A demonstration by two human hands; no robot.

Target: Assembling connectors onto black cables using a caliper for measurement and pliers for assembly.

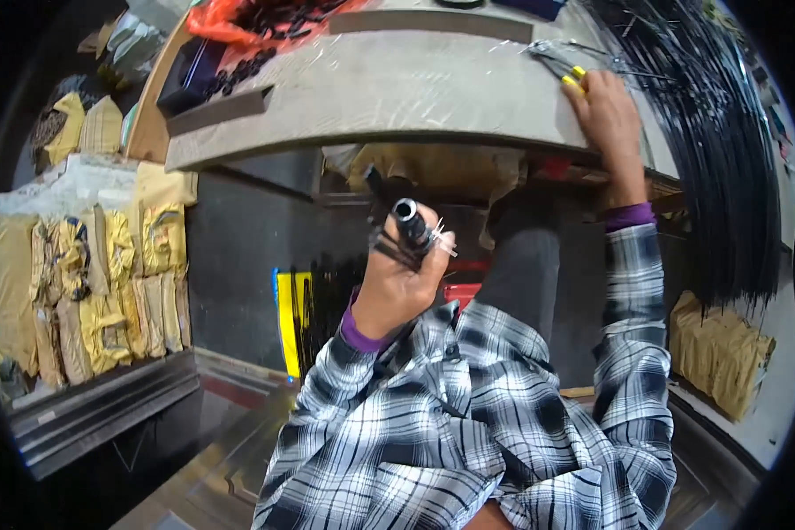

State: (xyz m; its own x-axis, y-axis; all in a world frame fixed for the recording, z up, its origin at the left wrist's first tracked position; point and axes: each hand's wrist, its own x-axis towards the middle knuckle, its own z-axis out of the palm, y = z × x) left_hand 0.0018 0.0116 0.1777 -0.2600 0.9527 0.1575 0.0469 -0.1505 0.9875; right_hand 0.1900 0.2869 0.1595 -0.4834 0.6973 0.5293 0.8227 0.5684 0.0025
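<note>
My left hand [397,283], in front of my body below the table edge, is closed round a black tubular piece [411,225] with a shiny round open end facing up. Dark strips of the same bundle stick out beside the fingers, and thin white tie ends [442,237] show by the thumb. How far the piece reaches below the hand is hidden. On the right end of the table [415,79], my right hand [611,115] is closed on pliers with yellow handle tips [574,79]. Their metal end points away to the left.
Long black cables or strips [715,150] hang over the table's right side. At the back left sit an orange-red plastic bag [225,22] of black parts and a dark box [190,75]. Yellow-brown wrapped packages [106,291] lie at left, more packages [720,353] at lower right.
</note>
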